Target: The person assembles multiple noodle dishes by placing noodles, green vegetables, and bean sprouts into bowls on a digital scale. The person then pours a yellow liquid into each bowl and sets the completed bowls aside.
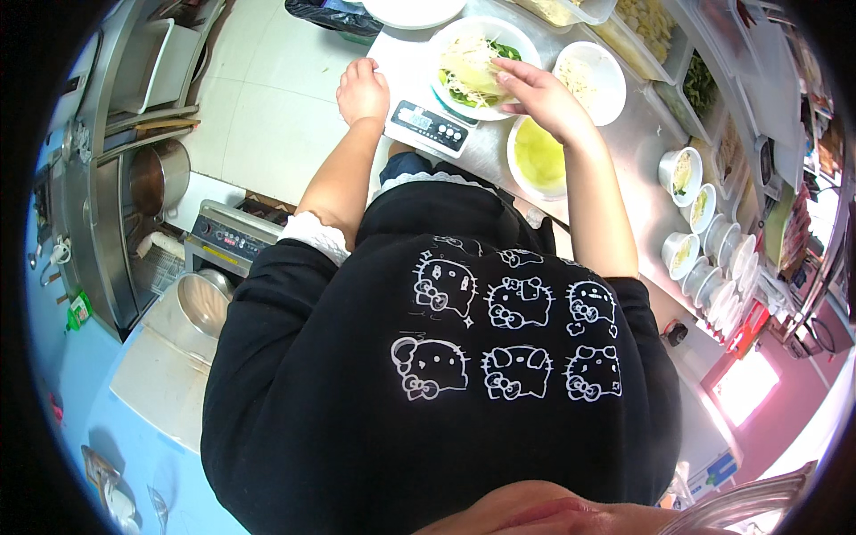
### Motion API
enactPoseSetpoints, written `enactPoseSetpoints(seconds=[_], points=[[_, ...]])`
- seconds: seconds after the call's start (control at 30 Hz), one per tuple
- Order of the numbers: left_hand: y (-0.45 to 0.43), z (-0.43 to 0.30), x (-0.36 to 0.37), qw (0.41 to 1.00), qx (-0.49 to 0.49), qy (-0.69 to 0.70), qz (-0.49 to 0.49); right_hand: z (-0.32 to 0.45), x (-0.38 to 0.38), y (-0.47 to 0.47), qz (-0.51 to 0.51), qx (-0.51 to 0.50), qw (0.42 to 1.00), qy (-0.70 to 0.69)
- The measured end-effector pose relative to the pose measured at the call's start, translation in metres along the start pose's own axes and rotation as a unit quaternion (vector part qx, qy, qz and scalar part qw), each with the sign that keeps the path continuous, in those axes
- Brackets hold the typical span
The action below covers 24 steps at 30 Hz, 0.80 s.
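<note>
My right hand (538, 93) is over a white bowl (531, 50), its fingers apart and the fingertips at a pale yellow-green vegetable piece (481, 77). Whether they grip it cannot be told. Bean sprouts (461, 53) and dark green leaves (505, 50) lie in this bowl, which stands on a digital kitchen scale (428, 128) with a lit display. My left hand (363, 90) rests at the table's left edge, fingers curled and nothing visible in them. Close to my right wrist are a bowl of yellow-green food (538, 157) and a white tub of bean sprouts (578, 80).
Clear bins of vegetables (635, 40) line the back of the steel table (628, 160). Small filled cups (681, 175) and stacked plastic cups (725, 267) stand to the right. A black-lined bin (334, 17) is beyond the table's left end. Behind my left arm is a cooking appliance (227, 231).
</note>
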<state>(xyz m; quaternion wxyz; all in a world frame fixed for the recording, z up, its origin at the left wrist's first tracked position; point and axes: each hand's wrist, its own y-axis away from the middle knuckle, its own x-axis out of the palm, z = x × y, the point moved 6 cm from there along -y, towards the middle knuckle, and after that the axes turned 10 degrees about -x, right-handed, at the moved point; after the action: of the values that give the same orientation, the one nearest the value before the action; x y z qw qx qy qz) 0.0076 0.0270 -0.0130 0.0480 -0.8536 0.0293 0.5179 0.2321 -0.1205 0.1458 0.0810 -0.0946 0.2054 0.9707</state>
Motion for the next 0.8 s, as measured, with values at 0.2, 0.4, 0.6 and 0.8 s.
enactPoseSetpoints(seconds=[0.2, 0.4, 0.6, 0.8], points=[[0.002, 0.000, -0.001, 1.000, 0.005, 0.005, -0.009, -0.007, -0.016, -0.005, -0.055, -0.037, 0.997, 0.041], [0.002, 0.000, -0.002, 1.000, 0.007, 0.006, -0.014, -0.010, -0.020, 0.002, -0.110, -0.105, 0.980, 0.130], [0.000, 0.001, 0.001, 1.000, 0.007, 0.007, -0.008, -0.011, -0.033, 0.013, -0.173, -0.176, 0.967, 0.065], [0.000, 0.001, 0.000, 1.000, 0.001, 0.007, -0.008, -0.004, -0.030, 0.019, -0.160, -0.235, 0.925, 0.252]])
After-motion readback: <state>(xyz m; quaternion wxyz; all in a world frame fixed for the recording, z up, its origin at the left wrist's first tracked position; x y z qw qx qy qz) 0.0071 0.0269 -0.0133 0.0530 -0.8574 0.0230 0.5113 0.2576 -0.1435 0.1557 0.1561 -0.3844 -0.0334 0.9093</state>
